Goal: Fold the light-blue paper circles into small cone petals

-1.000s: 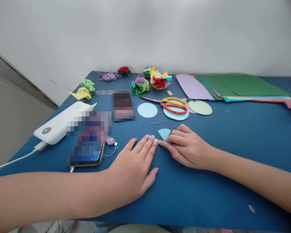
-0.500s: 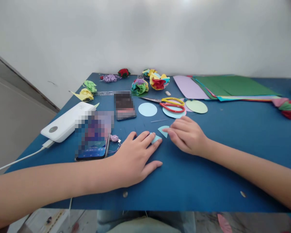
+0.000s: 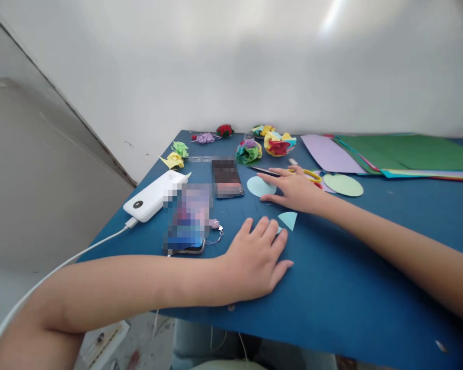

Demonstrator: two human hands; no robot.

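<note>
My left hand [image 3: 260, 259] lies flat on the blue table with its fingers spread. Under its fingertips a small piece of light blue paper [image 3: 280, 230] peeks out, mostly hidden. Just beyond that hand lies a light blue paper wedge [image 3: 288, 220], with nothing touching it. My right hand [image 3: 291, 189] reaches over the table, fingers apart, its thumb and fingertips at the right edge of a light blue paper circle [image 3: 259, 186]. Scissors with yellow and red handles [image 3: 312, 176] lie partly hidden behind this hand. A pale green paper circle [image 3: 345, 184] rests to its right.
A white power bank [image 3: 154, 195] with a cable and two phones, one a dark phone [image 3: 227, 177], occupy the left side. Several crumpled paper flowers [image 3: 280, 144] line the back. Coloured paper sheets [image 3: 409, 150] are stacked at the back right. A wall stands behind.
My right hand has left the paper wedge and moved away from me to the light blue circle, its fingers spreading. My left hand stays on its paper piece. The whole view has shifted.
</note>
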